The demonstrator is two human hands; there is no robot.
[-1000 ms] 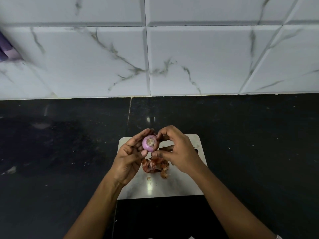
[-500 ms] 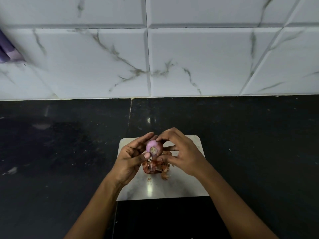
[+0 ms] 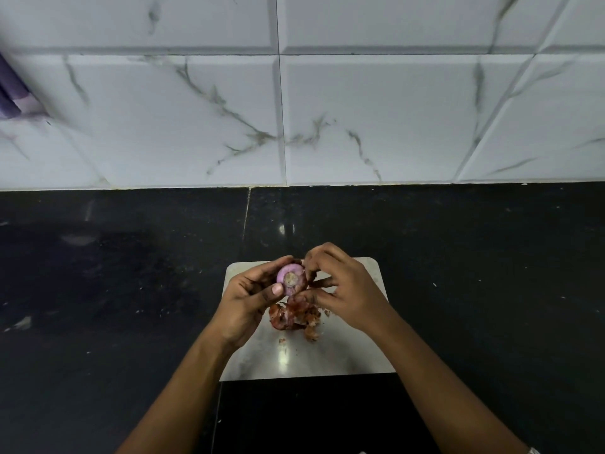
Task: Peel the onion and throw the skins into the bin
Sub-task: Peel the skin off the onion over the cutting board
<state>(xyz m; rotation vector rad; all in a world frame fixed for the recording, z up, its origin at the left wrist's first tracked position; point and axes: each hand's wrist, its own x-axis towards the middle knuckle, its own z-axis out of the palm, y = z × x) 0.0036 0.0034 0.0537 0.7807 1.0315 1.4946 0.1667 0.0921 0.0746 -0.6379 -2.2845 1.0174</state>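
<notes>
A small purple onion (image 3: 291, 279), its pale root end facing me, is held above the white cutting board (image 3: 343, 355). My left hand (image 3: 250, 299) grips it from the left, thumb on its lower side. My right hand (image 3: 343, 290) pinches at the onion's right side with its fingertips. A heap of reddish-brown onion skins (image 3: 294, 317) lies on the board just below both hands. No bin is in view.
The board sits on a black stone counter (image 3: 474, 273) that runs left and right. A white marble-tiled wall (image 3: 360, 109) rises behind it. A purple object (image 3: 13, 96) shows at the far left edge.
The onion has been turned in my hands so its root end faces me more squarely. My right fingers have shifted around its right side. The skin heap has not moved.
</notes>
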